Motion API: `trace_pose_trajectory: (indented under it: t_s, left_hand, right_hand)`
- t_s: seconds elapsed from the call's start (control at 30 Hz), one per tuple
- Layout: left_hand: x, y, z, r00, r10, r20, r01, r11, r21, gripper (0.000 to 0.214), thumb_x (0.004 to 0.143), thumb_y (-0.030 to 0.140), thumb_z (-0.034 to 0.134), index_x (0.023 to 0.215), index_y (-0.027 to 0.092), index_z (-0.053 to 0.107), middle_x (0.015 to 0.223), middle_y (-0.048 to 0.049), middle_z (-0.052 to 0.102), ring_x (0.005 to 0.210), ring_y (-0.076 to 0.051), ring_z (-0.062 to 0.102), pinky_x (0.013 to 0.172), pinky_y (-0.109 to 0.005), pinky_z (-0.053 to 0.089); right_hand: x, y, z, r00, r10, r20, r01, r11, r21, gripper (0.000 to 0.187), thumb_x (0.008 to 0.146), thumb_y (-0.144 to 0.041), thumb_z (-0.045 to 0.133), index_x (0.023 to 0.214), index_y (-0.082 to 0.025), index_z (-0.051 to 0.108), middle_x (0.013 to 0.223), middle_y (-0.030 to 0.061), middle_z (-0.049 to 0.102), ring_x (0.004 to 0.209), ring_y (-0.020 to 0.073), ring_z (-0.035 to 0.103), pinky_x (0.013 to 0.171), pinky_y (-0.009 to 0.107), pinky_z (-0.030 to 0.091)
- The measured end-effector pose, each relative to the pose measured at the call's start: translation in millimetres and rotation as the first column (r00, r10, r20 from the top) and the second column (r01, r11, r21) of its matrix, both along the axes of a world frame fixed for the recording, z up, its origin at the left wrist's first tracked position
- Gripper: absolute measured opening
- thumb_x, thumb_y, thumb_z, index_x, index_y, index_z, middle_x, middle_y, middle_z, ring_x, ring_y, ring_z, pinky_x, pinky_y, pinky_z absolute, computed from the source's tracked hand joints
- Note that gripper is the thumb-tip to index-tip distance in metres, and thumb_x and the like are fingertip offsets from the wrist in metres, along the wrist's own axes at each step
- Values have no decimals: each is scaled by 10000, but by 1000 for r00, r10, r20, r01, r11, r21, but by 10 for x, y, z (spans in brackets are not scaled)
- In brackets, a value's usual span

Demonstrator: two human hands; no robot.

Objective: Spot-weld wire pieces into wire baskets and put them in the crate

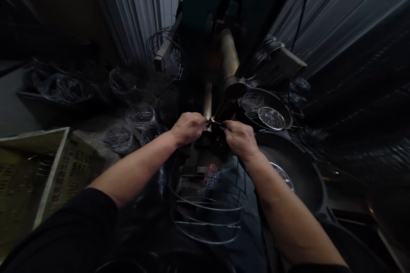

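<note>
The thin metal piece (pixel 218 123) is in the middle of the view, btwn the two hands, close in front of the lower rod (pixel 208 98) of the machine. The right hand (pixel 241 138), at its 3 o'clock, is closed, thumb and fingers pinching the R end. The left hand (pixel 188 128), at 9 o'clock, is also closed in a pinch and seems to have the L end; this spot is too small and dark to see more exactly. At 6 o'clock, below the hands, is a round wire frame (pixel 208 210); whether it is joined to the thin piece, I cannot tell. Near 12 o'clock the thick upper rod (pixel 229 55) comes toward the person, w/ a round block (pixel 235 88) at its end. At 3 o'clock, beyond the R hand, a shallow bowl (pixel 283 120) w/ small bits stands in a dark tray (pixel 277 101); at 4 o'clock is a big round pan (pixel 301 170). At 9 o'clock, on the floor, are stacks of wire rings (pixel 141 115), and farther, btwn 8 and 9, a yellowish crate (pixel 67 130). Btwn 10 and 11 a beam (pixel 166 49) carries wire loops; btwn 1 and 2 hang wire coils (pixel 270 47).
</note>
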State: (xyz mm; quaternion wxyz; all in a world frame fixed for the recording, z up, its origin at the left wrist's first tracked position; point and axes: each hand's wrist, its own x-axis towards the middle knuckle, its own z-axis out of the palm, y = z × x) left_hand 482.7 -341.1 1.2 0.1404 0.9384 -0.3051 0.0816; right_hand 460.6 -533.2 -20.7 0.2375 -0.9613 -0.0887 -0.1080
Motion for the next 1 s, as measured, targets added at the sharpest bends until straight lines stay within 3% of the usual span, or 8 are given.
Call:
trace_pose_trajectory:
  t_s: [0.27,1.0]
  left_hand:
    - [76,-10,-45,1000,-1,4,2,995,-101,397,889,343,364,888,126,696,796,-73,628,759,-161,588,690,-257,406]
    - [39,-58,13,1000,3,29,-4,998,55,295,865,230,402,884,119,675,837,-70,618,813,-188,579,678,-286,389]
  right_hand:
    - [43,0,67,1000,-16,-14,16,1000,-13,232,833,-209,541,995,-167,702,967,36,632,929,130,586,781,170,394]
    - [10,45,56,997,-67,-26,62,988,-141,234,883,-252,482,964,-170,685,980,30,622,936,152,579,737,199,352]
